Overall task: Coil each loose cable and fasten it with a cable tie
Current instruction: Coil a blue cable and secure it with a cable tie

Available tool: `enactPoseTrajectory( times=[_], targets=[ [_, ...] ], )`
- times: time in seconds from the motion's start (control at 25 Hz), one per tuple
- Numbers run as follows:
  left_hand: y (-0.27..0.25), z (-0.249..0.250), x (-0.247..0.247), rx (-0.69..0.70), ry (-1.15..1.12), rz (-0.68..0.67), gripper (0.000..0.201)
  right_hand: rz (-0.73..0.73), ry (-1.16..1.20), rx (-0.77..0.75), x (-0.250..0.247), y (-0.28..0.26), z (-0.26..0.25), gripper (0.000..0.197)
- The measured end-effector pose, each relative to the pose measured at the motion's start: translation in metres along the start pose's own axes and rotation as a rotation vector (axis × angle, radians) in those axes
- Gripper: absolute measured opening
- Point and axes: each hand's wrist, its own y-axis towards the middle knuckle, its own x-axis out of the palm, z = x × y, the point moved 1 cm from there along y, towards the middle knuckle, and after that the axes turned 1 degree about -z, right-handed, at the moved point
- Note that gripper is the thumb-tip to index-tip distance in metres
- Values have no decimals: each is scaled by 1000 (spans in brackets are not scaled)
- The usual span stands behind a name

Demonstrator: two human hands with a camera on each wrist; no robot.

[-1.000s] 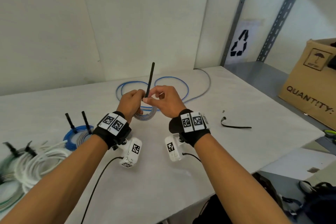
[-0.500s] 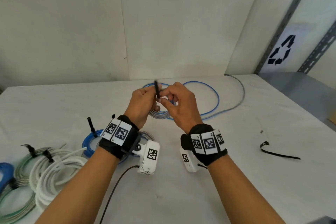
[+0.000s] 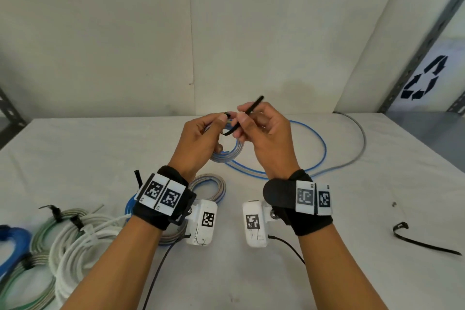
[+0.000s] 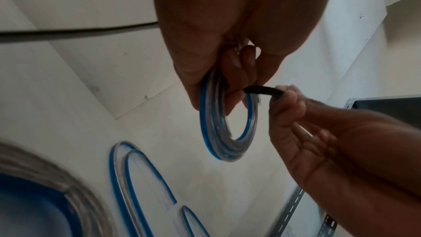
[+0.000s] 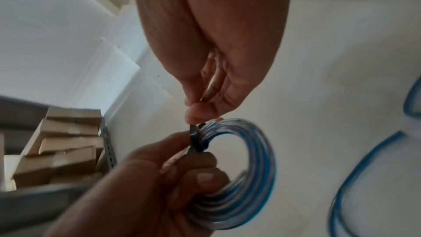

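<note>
White table (image 3: 327, 209) against a plain wall, metal shelving on the right, cardboard boxes stacked off to the side in the right wrist view. My left hand (image 3: 201, 141) grips the coil (image 4: 227, 132), held up off the table. My right hand (image 3: 266, 138) pinches the tie (image 3: 247, 114) looped around it. Risk as I see it: the tie tail slips before it locks, or my left hand's hold loosens and the coil springs open. A spare tie (image 3: 422, 240) lies well off to the right.
</note>
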Motion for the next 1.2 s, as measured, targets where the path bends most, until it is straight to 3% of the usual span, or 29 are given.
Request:
enactPoseTrajectory(
  times=[0.2, 0.36, 0.56, 0.84, 1.2],
  targets=[
    [2, -1, -2, -21, -78, 4, 27, -132, -22, 9, -8, -1, -10, 26],
    [0, 5, 2, 99, -68, -41, 26, -76, 44, 136, -11, -3, -15, 12],
    [-2, 12, -3, 184, -7, -48, 28, -110, -32, 312, -11, -1, -12, 27],
    [-2, 9, -5, 197, -7, -86, 29, -119, -30, 367, -10, 1, -11, 26],
    [-3, 12, -5, 311, 205, -133, 26, -84, 82, 425, -15, 0, -13, 16]
  ],
)
